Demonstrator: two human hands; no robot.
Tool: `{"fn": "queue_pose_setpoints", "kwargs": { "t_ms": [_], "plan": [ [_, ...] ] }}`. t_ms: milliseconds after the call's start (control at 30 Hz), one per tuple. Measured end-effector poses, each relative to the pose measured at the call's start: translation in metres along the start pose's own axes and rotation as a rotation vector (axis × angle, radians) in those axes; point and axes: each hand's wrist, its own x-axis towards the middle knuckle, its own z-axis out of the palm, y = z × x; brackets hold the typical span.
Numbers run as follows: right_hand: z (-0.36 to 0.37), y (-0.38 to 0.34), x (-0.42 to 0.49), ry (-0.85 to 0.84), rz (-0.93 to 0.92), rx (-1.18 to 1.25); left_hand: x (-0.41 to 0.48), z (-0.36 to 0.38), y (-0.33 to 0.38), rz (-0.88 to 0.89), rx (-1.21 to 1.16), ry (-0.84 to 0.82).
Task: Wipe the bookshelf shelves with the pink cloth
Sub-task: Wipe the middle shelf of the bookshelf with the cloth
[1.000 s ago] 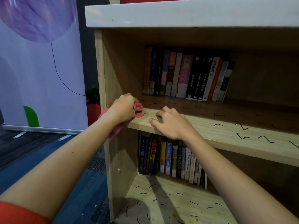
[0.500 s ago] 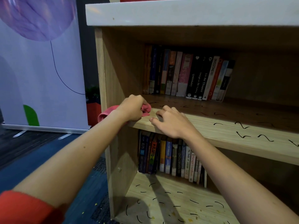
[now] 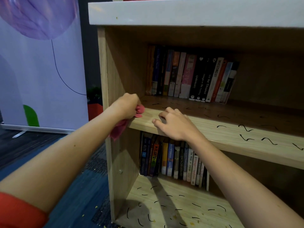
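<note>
**Cloth Back at the Left Corner of the Shelf**

The left hand [image 3: 126, 106] is closed tight around the pink cloth [image 3: 139, 111]. The cloth is bunched up in the fist. A bit pokes out onto the middle shelf [image 3: 222, 129], and a loose end hangs down past the front edge. Half a second ago this hand had slid a little to the right. Now it is back at the left end, next to the side wall [image 3: 105, 79] of the bookshelf. So the person seems to be rubbing back and forth on one small spot.

The right hand [image 3: 174, 125] has not moved. It rests on the front of the same shelf with bent fingers and holds nothing. The two hands are near each other but do not touch.

The wood by the cloth looks clean, but the fist hides part of it, so that is not sure. Many black squiggles [image 3: 245, 128] are still on the right part of this shelf. More are on the bottom shelf [image 3: 164, 203]. Most of the wiping is probably still to do. The cloth needs to go further right next.
</note>
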Motion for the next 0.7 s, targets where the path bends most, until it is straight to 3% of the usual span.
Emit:
{"fn": "queue_pose_setpoints", "kwargs": {
  "t_ms": [100,300,467,700],
  "plan": [
    [-0.001,0.0,0.001,0.011,0.005,-0.006,0.003,-0.001,-0.003,-0.028,-0.006,0.032],
    [0.001,0.0,0.0,0.01,0.004,-0.006,-0.005,0.004,0.017,0.082,-0.124,-0.02],
    [0.0,0.001,0.002,0.013,0.005,-0.004,-0.001,-0.002,-0.003,-0.046,-0.03,0.018],
    [0.001,0.0,0.001,0.012,0.008,0.0,-0.013,-0.002,0.011,0.068,-0.072,-0.027]
  ]
}}
